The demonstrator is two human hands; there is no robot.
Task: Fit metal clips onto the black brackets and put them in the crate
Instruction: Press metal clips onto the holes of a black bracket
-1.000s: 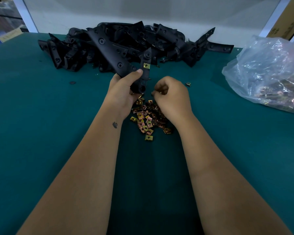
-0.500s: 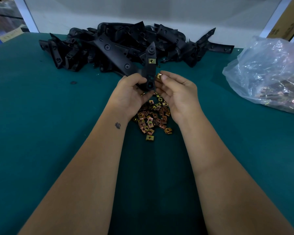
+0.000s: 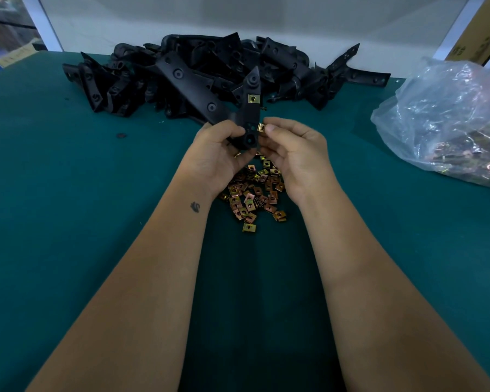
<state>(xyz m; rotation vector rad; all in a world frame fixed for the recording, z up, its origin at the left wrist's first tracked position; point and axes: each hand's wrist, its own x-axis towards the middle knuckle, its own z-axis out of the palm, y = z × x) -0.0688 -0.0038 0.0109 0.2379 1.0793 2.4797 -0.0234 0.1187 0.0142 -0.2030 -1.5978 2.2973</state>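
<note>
while gripped: left hand (image 3: pixel 218 157) fingers curl round bracket (image 3: pixel 251 114)
right hand (image 3: pixel 297 157): fingertips pinch clip (image 3: pixel 261 127) touching bracket's right edge

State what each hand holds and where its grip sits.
The left hand grips the black bracket at its lower end. The right hand pinches a metal clip by its edge, beside the bracket.

black bracket (image 3: pixel 210 100), brassy clips (image 3: pixel 252 193) (teal table (image 3: pixel 68 222))

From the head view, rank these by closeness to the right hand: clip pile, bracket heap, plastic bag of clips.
From the right hand:
1. Clip pile, just beneath, toward the left.
2. Bracket heap, farther back on the table.
3. Plastic bag of clips, far right.
</note>
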